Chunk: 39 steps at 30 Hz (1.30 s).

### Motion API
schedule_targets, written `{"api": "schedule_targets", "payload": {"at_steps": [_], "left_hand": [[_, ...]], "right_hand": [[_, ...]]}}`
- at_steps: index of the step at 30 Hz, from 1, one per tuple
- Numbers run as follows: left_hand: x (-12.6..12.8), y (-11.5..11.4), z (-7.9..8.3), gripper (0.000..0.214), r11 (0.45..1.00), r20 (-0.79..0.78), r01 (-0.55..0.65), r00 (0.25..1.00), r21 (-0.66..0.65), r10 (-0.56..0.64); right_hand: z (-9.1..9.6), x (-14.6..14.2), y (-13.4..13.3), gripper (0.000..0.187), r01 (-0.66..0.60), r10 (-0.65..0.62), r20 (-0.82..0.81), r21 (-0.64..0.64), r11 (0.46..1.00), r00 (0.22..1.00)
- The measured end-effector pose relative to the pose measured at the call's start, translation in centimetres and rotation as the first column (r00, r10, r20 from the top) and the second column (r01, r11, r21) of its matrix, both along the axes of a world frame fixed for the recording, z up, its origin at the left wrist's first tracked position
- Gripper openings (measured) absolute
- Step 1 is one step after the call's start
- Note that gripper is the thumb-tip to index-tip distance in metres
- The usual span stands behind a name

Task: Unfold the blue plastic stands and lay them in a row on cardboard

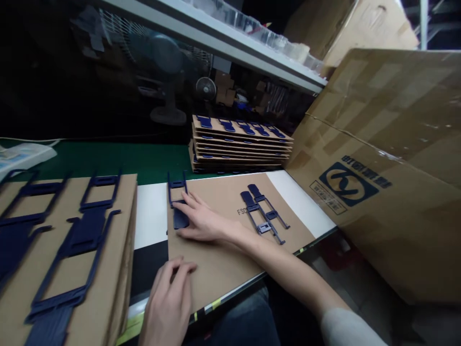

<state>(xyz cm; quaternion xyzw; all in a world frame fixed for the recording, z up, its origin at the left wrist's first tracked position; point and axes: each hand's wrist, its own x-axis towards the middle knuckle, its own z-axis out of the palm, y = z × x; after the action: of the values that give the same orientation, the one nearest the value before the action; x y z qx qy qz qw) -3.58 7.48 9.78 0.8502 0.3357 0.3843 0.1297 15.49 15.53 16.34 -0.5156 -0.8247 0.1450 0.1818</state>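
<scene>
A flat brown cardboard sheet (216, 269) lies before me on the white tabletop. My right hand (203, 221) reaches across it to the far left corner. Its fingers and thumb are around the wide end of a dark blue plastic bracket (181, 219), whose open frame points away from me. The palm hides part of that piece. On the right half of the sheet lie two similar brackets (268, 211), side by side and slanted. My left hand (169, 300) rests at the sheet's near left edge, fingers loosely bent and apart, holding nothing.
Cardboard sheets (108, 283) bearing more blue brackets are stacked at left. Behind stands a layered stack (241, 149) of cardboard and brackets. A large carton (389, 144) borders the right side. A shelf (230, 43) with clear trays crosses above; fans stand beyond.
</scene>
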Motion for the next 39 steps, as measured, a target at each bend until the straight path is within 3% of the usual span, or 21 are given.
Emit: {"api": "schedule_targets", "payload": {"at_steps": [5,8,12,14,19,23,27,30,33,36,39], "left_hand": [[0.0,0.2,0.1,0.016,0.999,-0.001,0.035,0.999,0.008,-0.035],[0.2,0.1,0.3,0.016,0.999,0.020,0.041,0.999,0.011,-0.041],[0.3,0.1,0.5,0.015,0.998,0.006,0.052,0.999,0.018,-0.052],[0.3,0.1,0.5,0.014,0.998,-0.010,0.060,0.998,0.021,-0.059],[0.3,0.2,0.4,0.013,0.999,-0.004,0.048,0.999,0.021,-0.048],[0.3,0.1,0.4,0.012,0.999,-0.001,0.042,0.999,0.004,-0.042],[0.3,0.1,0.7,0.012,0.999,0.005,0.042,0.999,-0.003,-0.042],[0.4,0.0,1.1,0.015,1.000,0.003,0.013,1.000,-0.029,-0.013],[0.6,-0.1,1.3,0.021,0.999,0.011,-0.014,1.000,-0.042,0.015],[0.6,-0.2,1.3,0.024,0.998,0.023,-0.037,0.999,-0.052,0.038],[0.6,-0.2,1.2,0.026,0.996,0.022,-0.044,0.999,-0.080,0.046]], "right_hand": [[2.3,3.2,-7.9,0.042,0.059,-0.040,-0.132,0.145,0.988,0.990],[2.0,7.1,-12.5,0.022,0.264,-0.245,-0.115,0.194,0.945,0.963],[0.7,11.8,-16.3,0.020,0.522,-0.522,-0.042,0.145,0.841,0.852],[0.3,13.0,-17.2,0.027,0.531,-0.534,0.051,0.063,0.845,0.844],[-0.4,13.7,-16.6,0.039,0.465,-0.449,0.188,-0.048,0.884,0.873],[-0.7,12.2,-14.4,0.035,0.378,-0.377,0.069,-0.009,0.926,0.924],[-0.1,9.4,-12.6,0.031,0.197,-0.199,-0.083,-0.034,0.980,0.976],[0.2,8.9,-11.3,0.032,0.114,-0.104,-0.216,0.033,0.993,0.971],[0.1,10.1,-9.9,0.044,0.122,-0.112,-0.134,0.074,0.990,0.985],[0.0,11.2,-8.8,0.058,0.080,-0.079,0.025,-0.042,0.996,0.997],[0.4,11.2,-8.6,0.057,0.034,-0.020,0.106,-0.131,0.991,0.994]]}}
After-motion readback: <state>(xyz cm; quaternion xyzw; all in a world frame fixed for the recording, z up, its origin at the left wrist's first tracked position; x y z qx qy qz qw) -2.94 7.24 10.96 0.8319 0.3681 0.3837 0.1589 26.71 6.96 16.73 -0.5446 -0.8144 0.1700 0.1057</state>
